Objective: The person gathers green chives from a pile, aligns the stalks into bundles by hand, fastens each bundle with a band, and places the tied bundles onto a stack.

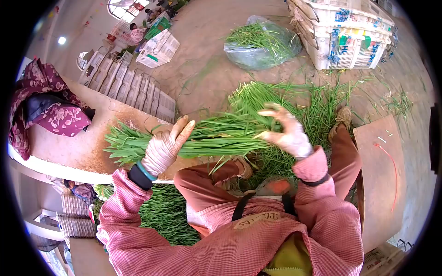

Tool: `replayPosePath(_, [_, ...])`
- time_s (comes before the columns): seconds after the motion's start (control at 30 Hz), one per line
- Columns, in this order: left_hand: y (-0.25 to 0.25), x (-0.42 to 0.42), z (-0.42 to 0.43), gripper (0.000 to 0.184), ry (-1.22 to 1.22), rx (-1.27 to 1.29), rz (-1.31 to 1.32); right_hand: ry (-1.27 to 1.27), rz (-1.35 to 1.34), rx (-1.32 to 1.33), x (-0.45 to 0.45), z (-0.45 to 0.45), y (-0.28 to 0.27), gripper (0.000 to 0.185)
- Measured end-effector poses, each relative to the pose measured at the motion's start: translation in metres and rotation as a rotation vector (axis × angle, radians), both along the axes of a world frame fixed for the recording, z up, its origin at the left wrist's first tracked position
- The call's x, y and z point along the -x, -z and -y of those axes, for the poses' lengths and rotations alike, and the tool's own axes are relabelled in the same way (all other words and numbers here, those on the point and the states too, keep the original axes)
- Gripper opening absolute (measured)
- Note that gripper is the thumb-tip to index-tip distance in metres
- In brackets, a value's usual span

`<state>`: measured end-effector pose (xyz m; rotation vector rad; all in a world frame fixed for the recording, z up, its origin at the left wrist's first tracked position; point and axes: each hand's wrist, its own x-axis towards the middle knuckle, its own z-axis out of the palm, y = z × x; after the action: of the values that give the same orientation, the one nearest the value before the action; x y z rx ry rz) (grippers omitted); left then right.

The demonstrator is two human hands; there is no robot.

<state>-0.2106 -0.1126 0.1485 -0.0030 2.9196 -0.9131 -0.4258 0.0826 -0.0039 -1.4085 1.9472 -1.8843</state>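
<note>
A long bundle of green leafy stalks [221, 135] lies crosswise in front of me, its leafy tips to the left over the worktop. My left hand [165, 145], in a pale thin glove, is wrapped round the bundle near the tips, thumb and fingertips on top. At the bundle's other end is my right hand [287, 131], also gloved, with fingers and thumb spread apart and curved beside the stalks. Behind it on the floor rests a pile of loose stalks [258, 96], which spreads right and down between my legs.
A stained worktop [124, 115] bears patterned cloth [62, 117]. A plastic bag of greens [262, 43] and stacked white crates [345, 41] stand ahead. More crates [133, 87] line the left. At right, a board [382, 170] carries red string. Other people [137, 33] are far back left.
</note>
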Motion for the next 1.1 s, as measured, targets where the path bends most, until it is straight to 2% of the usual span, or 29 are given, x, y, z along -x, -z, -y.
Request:
replayPosePath(0.03, [0.001,0.004,-0.004,0.081,0.039,0.03,0.029,-0.011,-0.076,-0.054,-0.015,0.016,-0.015,0.032])
replayPosePath(0.1, [0.0,0.004,-0.009,0.08,0.052,0.036,0.033,-0.137,-0.026,-0.154,-0.039,0.046,-0.004,0.032])
replayPosePath(0.13, [0.001,0.002,-0.006,0.08,0.065,0.051,0.024,-0.272,0.245,0.143,-0.036,0.06,0.016,0.03])
replayPosePath(0.17, [0.001,-0.001,-0.003,0.08,0.073,0.066,0.016,-0.349,0.692,0.302,-0.035,0.056,0.013,0.025])
replayPosePath(0.2, [0.0,-0.008,0.001,0.072,0.03,0.088,0.0,-0.462,0.98,0.405,-0.024,0.039,0.006,0.018])
replayPosePath(0.23, [-0.003,-0.016,0.004,0.072,0.013,0.089,0.004,-0.23,1.153,0.225,-0.011,0.019,0.008,0.016])
replayPosePath(0.27, [-0.006,-0.024,0.008,0.073,0.034,0.047,-0.036,-0.156,1.204,0.3,0.002,0.008,0.03,0.017])
replayPosePath(0.3, [-0.009,-0.031,0.013,0.074,0.061,0.006,-0.08,-0.219,1.244,0.287,0.023,-0.017,0.055,0.015])
replayPosePath(0.33, [-0.01,-0.039,0.017,0.074,0.039,0.079,-0.047,-0.039,1.324,0.241,0.039,-0.033,0.081,0.01])
replayPosePath(0.37, [-0.013,-0.042,0.02,0.074,0.037,0.078,-0.05,-0.148,1.239,0.453,0.071,-0.055,0.143,0.005])
replayPosePath(0.4, [-0.017,-0.045,0.019,0.073,0.034,0.104,-0.033,0.336,1.109,0.268,0.093,-0.072,0.192,0.008])
replayPosePath(0.43, [-0.019,-0.046,0.017,0.072,0.033,0.126,-0.014,0.292,0.927,-0.04,0.126,-0.095,0.24,0.019])
replayPosePath(0.5, [-0.021,-0.035,0.014,0.067,0.06,0.156,-0.012,0.108,0.72,-0.201,0.073,-0.07,0.091,0.032])
replayPosePath(0.53, [-0.021,-0.028,0.008,0.066,0.12,0.146,-0.018,-0.134,0.507,-0.233,0.049,-0.057,0.027,0.039])
replayPosePath(0.6, [-0.02,-0.015,-0.002,0.064,0.192,0.141,0.006,-0.437,0.243,-0.215,0.004,-0.02,-0.039,0.057])
replayPosePath(0.63, [-0.02,-0.012,-0.007,0.064,0.191,0.14,0.007,-0.357,-0.148,-0.24,-0.017,0.007,-0.035,0.06])
replayPosePath(0.67, [-0.022,-0.01,-0.012,0.065,0.188,0.138,0.008,-0.42,-0.172,-0.341,-0.035,0.022,-0.042,0.057])
replayPosePath(0.7, [-0.025,-0.009,-0.013,0.067,0.184,0.142,0.005,-0.326,-0.209,-0.256,-0.047,0.038,-0.028,0.042])
replayPosePath(0.77, [-0.025,-0.023,-0.005,0.07,0.067,0.118,0.027,-0.523,0.514,0.112,-0.039,0.042,-0.006,0.022])
replayPosePath(0.8, [-0.027,-0.031,-0.003,0.071,0.01,0.123,0.027,-0.494,0.79,0.299,-0.027,0.034,-0.002,0.012])
replayPosePath(0.83, [-0.026,-0.041,-0.002,0.072,-0.047,0.12,0.035,-0.388,1.155,0.084,-0.01,0.008,-0.003,0.012])
replayPosePath(0.87, [-0.026,-0.049,0.002,0.072,-0.062,0.068,0.02,-0.259,1.422,0.082,-0.006,-0.008,-0.01,0.013])
replayPosePath(0.9, [-0.026,-0.054,0.004,0.072,-0.068,0.066,0.023,-0.411,1.443,0.171,0.01,-0.024,0.018,0.012])
replayPosePath(0.97, [-0.025,-0.058,0.006,0.074,-0.045,0.19,0.09,-0.054,1.425,0.129,0.036,-0.037,0.066,0.013])
replayPosePath(1.03, [-0.023,-0.053,-0.002,0.073,-0.092,0.096,0.082,0.087,0.979,-0.097,0.047,-0.045,0.083,0.02])
replayPosePath(1.1, [-0.02,-0.043,-0.003,0.072,0.022,0.179,0.06,-0.057,0.398,0.078,-0.004,-0.025,0.024,0.032])
